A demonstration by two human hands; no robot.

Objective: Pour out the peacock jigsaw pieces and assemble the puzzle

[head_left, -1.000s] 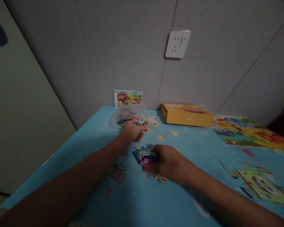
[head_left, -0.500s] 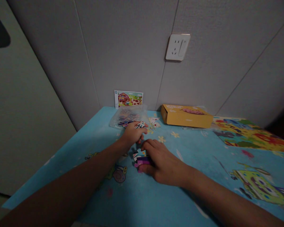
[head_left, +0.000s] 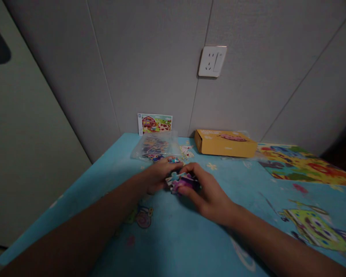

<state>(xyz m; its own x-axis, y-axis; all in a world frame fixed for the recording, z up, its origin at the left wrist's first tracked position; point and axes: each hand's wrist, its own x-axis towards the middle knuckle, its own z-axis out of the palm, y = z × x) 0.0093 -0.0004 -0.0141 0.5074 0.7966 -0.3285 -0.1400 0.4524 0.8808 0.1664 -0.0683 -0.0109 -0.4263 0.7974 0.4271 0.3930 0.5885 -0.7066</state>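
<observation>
My right hand (head_left: 203, 188) is closed around a small stack of jigsaw puzzle pieces (head_left: 180, 182), purple, pink and light blue, held between thumb and fingers. Close beside it on the left, my left hand (head_left: 161, 171) curls with several puzzle pieces (head_left: 173, 160) showing at its upper fingers; most of its grip is hidden. Just behind the left hand lies a clear plastic bag (head_left: 172, 142) with many more pieces in it, and some dark ones show at its near edge.
A picture card (head_left: 155, 123) leans on the wall behind the bag. The yellow box (head_left: 226, 144) lies right of it, and a colourful assembled picture (head_left: 302, 163) is farther right. A patterned blue cloth (head_left: 173, 238) covers the table. Small printed bits (head_left: 187, 151) sit by the bag.
My left hand has drawn back from the bag toward me. My right hand has lifted its puzzle pieces slightly and turned them, and the two hands are now closer together.
</observation>
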